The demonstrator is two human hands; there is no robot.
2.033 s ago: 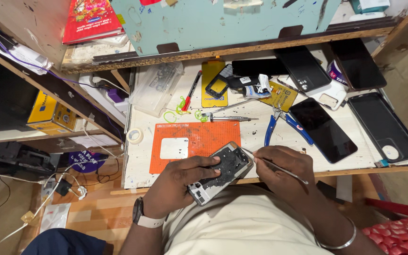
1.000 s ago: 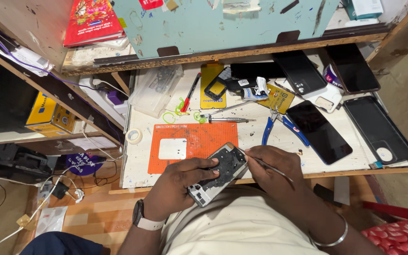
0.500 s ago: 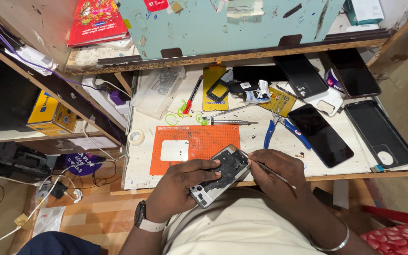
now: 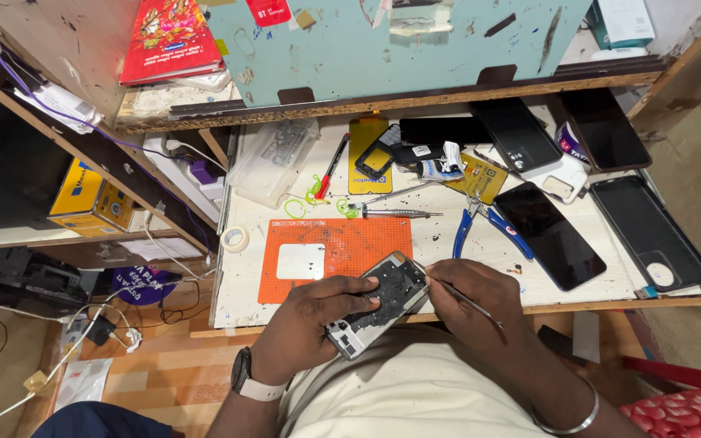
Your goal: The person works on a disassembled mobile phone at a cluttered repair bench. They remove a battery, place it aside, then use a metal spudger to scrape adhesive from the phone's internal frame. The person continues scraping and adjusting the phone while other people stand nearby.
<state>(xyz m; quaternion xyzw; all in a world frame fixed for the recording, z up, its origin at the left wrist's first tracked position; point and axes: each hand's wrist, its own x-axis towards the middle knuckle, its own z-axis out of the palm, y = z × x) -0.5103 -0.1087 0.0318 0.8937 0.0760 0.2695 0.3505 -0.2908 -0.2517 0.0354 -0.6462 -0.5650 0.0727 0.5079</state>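
Head view: the left hand (image 4: 318,312) clamps an opened phone (image 4: 376,304) at the near edge of the orange mat (image 4: 342,243), tilted back-up so its insides face the worker. The right hand (image 4: 472,296), just right of the phone, pinches a thin metal tool (image 4: 460,296) whose tip meets the phone's edge. Pliers (image 4: 480,223) and a screwdriver (image 4: 399,213) lie beyond the mat within reach.

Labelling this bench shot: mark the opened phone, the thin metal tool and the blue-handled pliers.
opened phone (image 4: 383,304), head view, on its exposed dark inside.
thin metal tool (image 4: 458,295), head view, on the shaft above the right hand's fingers.
blue-handled pliers (image 4: 503,234), head view, on the right blue handle.
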